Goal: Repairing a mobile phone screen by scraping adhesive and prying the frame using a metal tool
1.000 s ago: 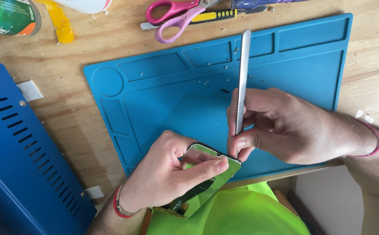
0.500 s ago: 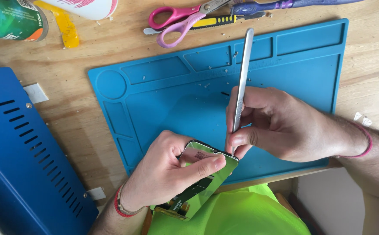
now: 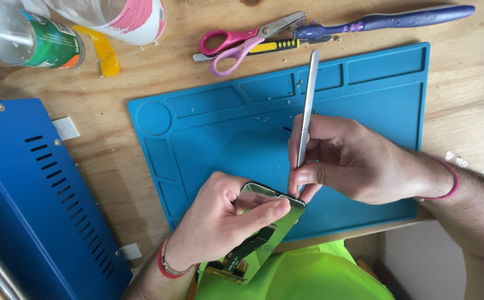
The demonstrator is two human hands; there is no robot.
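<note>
At the near edge of the blue silicone work mat, your left hand is wrapped around a phone screen assembly, thumb laid flat along its upper edge, tilting it over your bright green lap. Your right hand pinches a long metal spudger, its tip set at the panel's top corner. Since a second ago the hands hardly differ: the tool has kept its angle and the tip its corner, so the prying looks to be at the same spot, with no visible gap yet. The tip itself is hidden behind your right thumb, and the panel's lower end is partly covered by your left palm. Pink-handled scissors, a purple toothbrush and a blue metal case lie untouched.
</note>
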